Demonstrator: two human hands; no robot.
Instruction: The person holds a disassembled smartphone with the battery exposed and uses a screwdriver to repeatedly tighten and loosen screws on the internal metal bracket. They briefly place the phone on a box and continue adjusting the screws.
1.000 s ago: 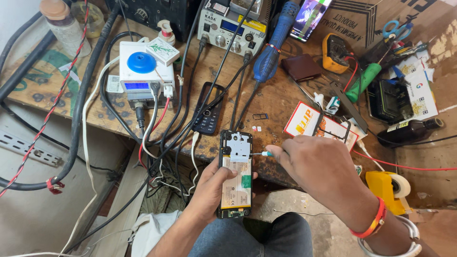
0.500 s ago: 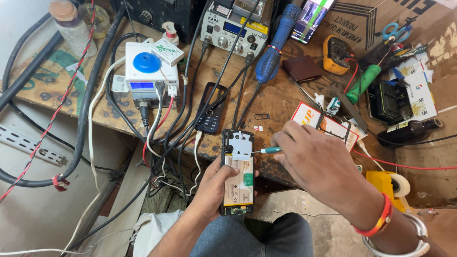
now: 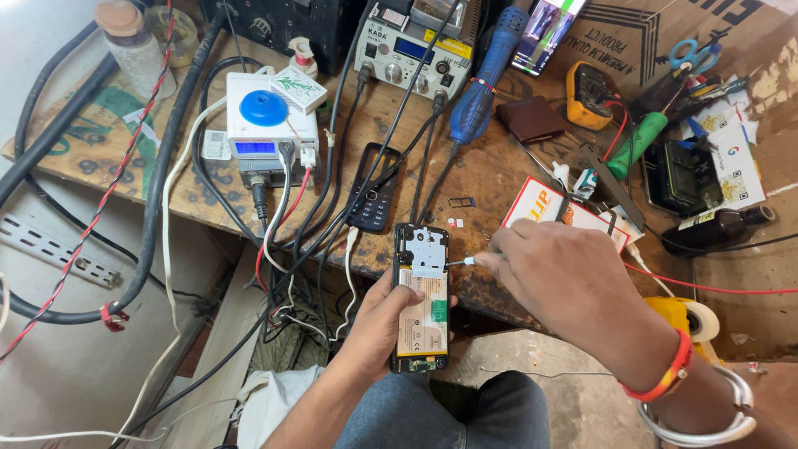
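My left hand (image 3: 376,318) grips an opened smartphone (image 3: 421,309) from below, its back cover off, with a beige battery and a silver metal shield showing. The phone's top end rests at the front edge of the wooden workbench (image 3: 490,179). My right hand (image 3: 564,281) holds a small screwdriver (image 3: 462,261) whose thin tip touches the right edge of the silver shield. Most of the screwdriver is hidden inside my fingers. An orange band and white bangles sit on my right wrist.
A black keypad phone (image 3: 373,199) lies just behind the open phone. Farther back are a white box with a blue knob (image 3: 268,126), a soldering station (image 3: 410,51), a blue hot-air handle (image 3: 484,87), a wallet (image 3: 529,120), a yellow multimeter (image 3: 588,93), several cables and a tape roll (image 3: 697,319).
The view has shifted slightly. My right hand and the screwdriver have stayed at the shield's right edge; my left hand keeps its hold on the phone.
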